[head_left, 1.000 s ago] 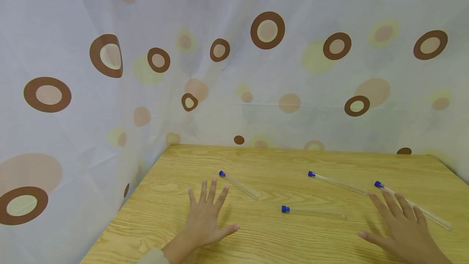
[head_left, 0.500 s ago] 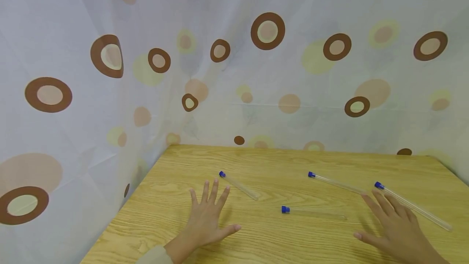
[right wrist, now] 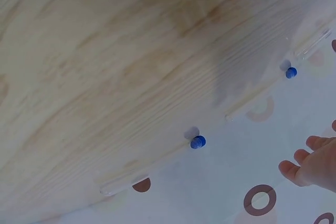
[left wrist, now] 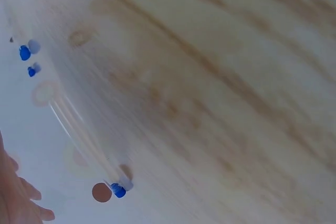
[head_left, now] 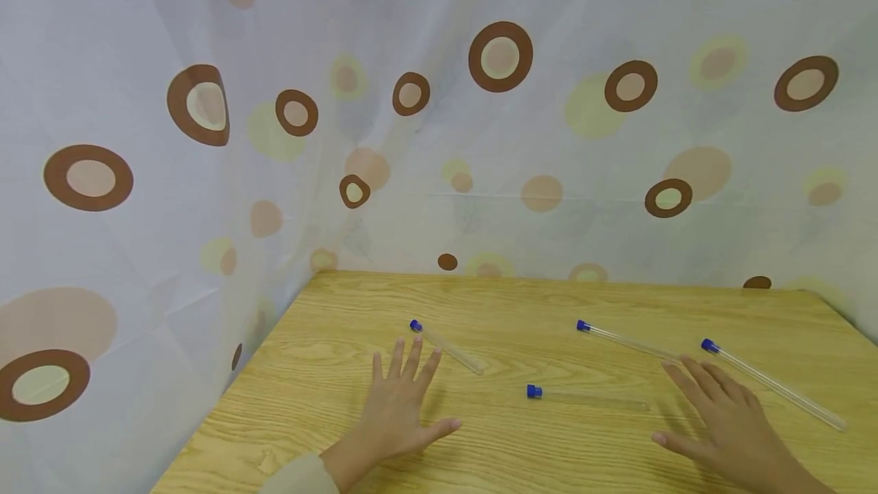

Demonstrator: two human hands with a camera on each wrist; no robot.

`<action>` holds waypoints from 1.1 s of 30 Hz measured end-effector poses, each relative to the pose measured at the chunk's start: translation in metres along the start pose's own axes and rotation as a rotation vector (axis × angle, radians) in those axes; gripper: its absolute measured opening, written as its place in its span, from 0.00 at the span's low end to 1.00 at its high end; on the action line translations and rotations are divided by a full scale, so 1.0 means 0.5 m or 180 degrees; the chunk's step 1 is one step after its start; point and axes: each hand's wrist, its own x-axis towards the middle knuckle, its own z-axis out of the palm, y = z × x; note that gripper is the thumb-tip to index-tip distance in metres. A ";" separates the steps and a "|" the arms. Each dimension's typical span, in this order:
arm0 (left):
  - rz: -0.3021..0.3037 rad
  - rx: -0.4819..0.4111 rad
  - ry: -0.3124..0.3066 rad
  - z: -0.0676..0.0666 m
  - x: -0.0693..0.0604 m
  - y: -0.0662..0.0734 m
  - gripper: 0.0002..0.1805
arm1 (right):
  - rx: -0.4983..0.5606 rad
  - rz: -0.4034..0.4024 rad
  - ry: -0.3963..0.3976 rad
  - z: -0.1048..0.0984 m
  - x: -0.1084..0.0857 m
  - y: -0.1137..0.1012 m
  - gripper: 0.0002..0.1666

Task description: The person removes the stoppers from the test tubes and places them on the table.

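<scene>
Four clear tubes with blue caps lie apart on the wooden table [head_left: 480, 448]. Nearest my left hand [head_left: 394, 414] is the left tube [head_left: 453, 351], just beyond its fingertips. A front middle tube [head_left: 590, 400] lies between the hands. My right hand [head_left: 730, 425] hovers with fingers spread, its fingertips by the lower end of the back tube [head_left: 627, 341]; whether they touch is unclear. The far right tube [head_left: 782, 389] slants past that hand's right side. Both hands hold nothing. A blue cap [left wrist: 118, 190] shows in the left wrist view, and another cap [right wrist: 198, 141] in the right wrist view.
A pale curtain [head_left: 425, 143] with brown, peach and yellow circles hangs behind the table and along its left side. A light sleeve [head_left: 302, 476] covers the left wrist.
My left hand has shifted slightly to the right. My right hand has moved left, off the far right tube it overlapped in view. The tubes have stayed where they were.
</scene>
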 end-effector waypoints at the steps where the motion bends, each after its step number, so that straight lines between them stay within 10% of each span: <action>1: 0.0004 -0.0013 -0.0008 0.001 0.002 0.001 0.50 | 0.0014 -0.0015 -0.0003 0.001 0.000 -0.001 0.61; 33: 0.0234 0.0166 -0.0356 0.014 0.041 0.049 0.47 | 0.0331 -0.0188 -0.0148 0.015 0.028 -0.015 0.40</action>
